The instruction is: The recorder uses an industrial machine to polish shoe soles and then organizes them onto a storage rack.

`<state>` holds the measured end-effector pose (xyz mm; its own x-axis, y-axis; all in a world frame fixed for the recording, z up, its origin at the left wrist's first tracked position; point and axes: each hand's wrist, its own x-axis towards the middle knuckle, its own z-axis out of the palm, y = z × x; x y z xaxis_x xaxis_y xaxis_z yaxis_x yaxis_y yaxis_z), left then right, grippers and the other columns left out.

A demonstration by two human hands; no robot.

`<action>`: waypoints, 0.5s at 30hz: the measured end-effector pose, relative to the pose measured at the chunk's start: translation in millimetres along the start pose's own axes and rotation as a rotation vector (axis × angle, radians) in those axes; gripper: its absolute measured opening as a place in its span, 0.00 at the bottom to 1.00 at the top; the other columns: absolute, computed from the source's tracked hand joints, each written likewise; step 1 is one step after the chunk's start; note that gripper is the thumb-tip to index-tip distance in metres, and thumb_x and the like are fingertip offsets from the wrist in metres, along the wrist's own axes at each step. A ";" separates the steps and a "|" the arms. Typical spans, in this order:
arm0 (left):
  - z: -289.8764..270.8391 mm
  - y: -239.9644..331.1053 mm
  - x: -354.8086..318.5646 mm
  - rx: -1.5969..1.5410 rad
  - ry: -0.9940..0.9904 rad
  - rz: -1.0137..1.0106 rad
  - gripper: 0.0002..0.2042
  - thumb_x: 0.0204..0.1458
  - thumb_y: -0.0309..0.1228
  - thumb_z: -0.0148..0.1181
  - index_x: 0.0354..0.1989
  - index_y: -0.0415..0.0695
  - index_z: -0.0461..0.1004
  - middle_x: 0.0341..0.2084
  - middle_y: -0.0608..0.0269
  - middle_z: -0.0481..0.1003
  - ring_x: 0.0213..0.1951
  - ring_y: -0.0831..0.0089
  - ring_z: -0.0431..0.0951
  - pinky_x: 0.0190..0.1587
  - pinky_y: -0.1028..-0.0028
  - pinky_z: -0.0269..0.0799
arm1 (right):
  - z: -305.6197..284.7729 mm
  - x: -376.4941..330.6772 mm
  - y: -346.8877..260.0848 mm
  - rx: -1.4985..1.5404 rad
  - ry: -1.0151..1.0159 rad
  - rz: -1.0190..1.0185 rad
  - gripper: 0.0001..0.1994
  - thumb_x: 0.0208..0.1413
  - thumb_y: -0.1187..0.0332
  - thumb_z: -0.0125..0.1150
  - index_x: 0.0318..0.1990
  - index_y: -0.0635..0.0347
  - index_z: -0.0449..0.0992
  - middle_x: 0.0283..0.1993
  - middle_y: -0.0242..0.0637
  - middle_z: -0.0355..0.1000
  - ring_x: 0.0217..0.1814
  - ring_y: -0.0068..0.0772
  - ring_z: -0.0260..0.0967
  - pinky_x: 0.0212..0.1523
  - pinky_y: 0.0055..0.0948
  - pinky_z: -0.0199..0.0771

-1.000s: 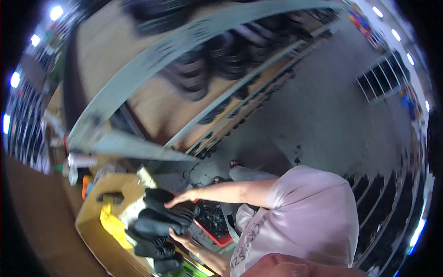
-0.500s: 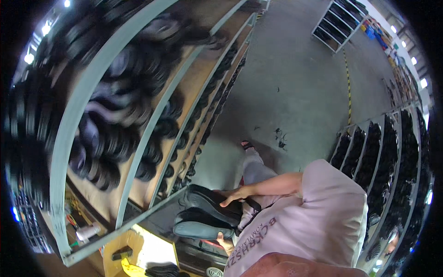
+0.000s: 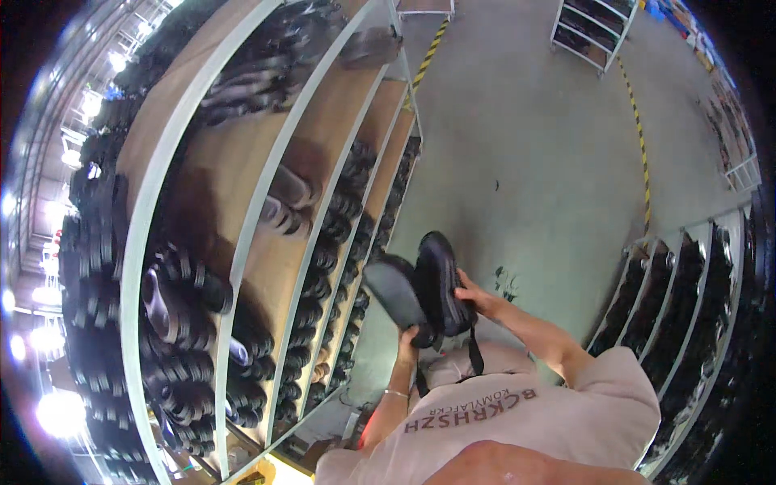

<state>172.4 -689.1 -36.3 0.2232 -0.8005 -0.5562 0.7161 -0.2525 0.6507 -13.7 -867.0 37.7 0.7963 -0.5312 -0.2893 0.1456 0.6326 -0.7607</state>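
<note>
I hold black shoe soles in front of my body, beside the shelf rack. My left hand (image 3: 410, 341) grips the lower end of a smooth-faced black sole (image 3: 394, 293), which leans up and to the left. Next to it stands a darker, ridged black sole (image 3: 446, 279), with my right hand (image 3: 478, 299) closed on its right edge. The two soles touch near their lower ends. Whether further soles lie beneath either one is hidden. A dark strap (image 3: 476, 356) hangs across my shirt below them.
On my left rises a tall rack (image 3: 257, 190) with wooden shelves and pale metal rails, loaded with rows of dark soles. A second loaded rack (image 3: 679, 283) stands at right, another (image 3: 594, 34) at the far end. Black scraps (image 3: 506, 281) and yellow-black tape (image 3: 638, 133) mark the floor.
Both hands have risen and moved away from the rack's lower corner, carrying the soles from a near-horizontal to a more upright position. My view has turned, showing more of the left rack.
</note>
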 end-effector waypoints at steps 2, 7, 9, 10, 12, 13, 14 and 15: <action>53.3 23.2 56.9 0.023 0.001 -0.069 0.18 0.45 0.37 0.57 0.44 0.42 0.71 0.38 0.64 0.74 0.43 0.67 0.73 0.50 0.68 0.66 | -48.1 22.0 -32.9 0.032 0.092 0.036 0.51 0.47 0.51 0.64 0.69 0.56 0.33 0.68 0.41 0.46 0.70 0.35 0.42 0.66 0.36 0.46; 139.5 77.5 197.7 -0.013 -0.160 0.011 0.23 0.44 0.34 0.58 0.50 0.42 0.66 0.44 0.65 0.71 0.47 0.68 0.71 0.55 0.69 0.63 | -125.9 96.2 -104.6 0.060 0.199 -0.035 0.54 0.44 0.47 0.64 0.69 0.52 0.30 0.68 0.42 0.45 0.69 0.38 0.46 0.64 0.40 0.51; 162.6 100.3 246.2 -0.027 -0.166 0.026 0.24 0.44 0.34 0.58 0.51 0.43 0.65 0.44 0.64 0.70 0.47 0.68 0.71 0.55 0.69 0.63 | -145.6 135.3 -135.8 0.080 0.299 -0.008 0.52 0.45 0.46 0.63 0.69 0.48 0.33 0.68 0.40 0.47 0.68 0.38 0.49 0.64 0.39 0.52; 173.3 112.4 268.9 -0.051 -0.186 0.033 0.23 0.43 0.34 0.58 0.51 0.43 0.65 0.44 0.63 0.71 0.47 0.69 0.71 0.54 0.68 0.64 | -153.7 154.2 -152.2 0.060 0.275 -0.020 0.52 0.45 0.46 0.63 0.69 0.48 0.33 0.68 0.40 0.47 0.68 0.38 0.49 0.64 0.39 0.52; 190.3 136.1 309.9 -0.072 -0.207 0.049 0.23 0.43 0.33 0.58 0.50 0.43 0.65 0.43 0.63 0.71 0.47 0.69 0.71 0.54 0.68 0.64 | -167.4 195.8 -182.2 0.091 0.301 -0.003 0.49 0.45 0.46 0.63 0.69 0.46 0.37 0.66 0.38 0.51 0.66 0.36 0.52 0.63 0.38 0.56; 194.8 145.5 323.1 -0.100 -0.169 0.071 0.21 0.45 0.32 0.57 0.49 0.43 0.65 0.43 0.62 0.71 0.47 0.70 0.71 0.54 0.69 0.63 | -168.7 216.8 -190.2 0.093 0.279 -0.006 0.49 0.45 0.46 0.63 0.69 0.46 0.37 0.66 0.38 0.51 0.66 0.36 0.52 0.63 0.38 0.56; 208.2 158.8 349.2 -0.132 -0.159 0.121 0.20 0.46 0.32 0.56 0.49 0.42 0.65 0.43 0.62 0.71 0.48 0.70 0.71 0.55 0.69 0.63 | -177.6 242.8 -208.2 0.104 0.252 0.008 0.48 0.45 0.45 0.63 0.68 0.46 0.40 0.64 0.37 0.53 0.65 0.36 0.53 0.61 0.39 0.58; 215.8 168.4 369.9 -0.161 -0.150 0.096 0.20 0.46 0.32 0.56 0.49 0.42 0.65 0.43 0.62 0.71 0.48 0.70 0.71 0.55 0.69 0.63 | -189.9 260.1 -223.5 0.120 0.248 0.046 0.47 0.44 0.45 0.63 0.67 0.47 0.42 0.63 0.37 0.55 0.64 0.35 0.55 0.60 0.39 0.60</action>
<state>232.9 -1145.1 -20.9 0.2037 -0.8914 -0.4049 0.7949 -0.0908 0.5999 49.4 -1253.6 22.1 0.6378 -0.6130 -0.4663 0.1932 0.7134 -0.6736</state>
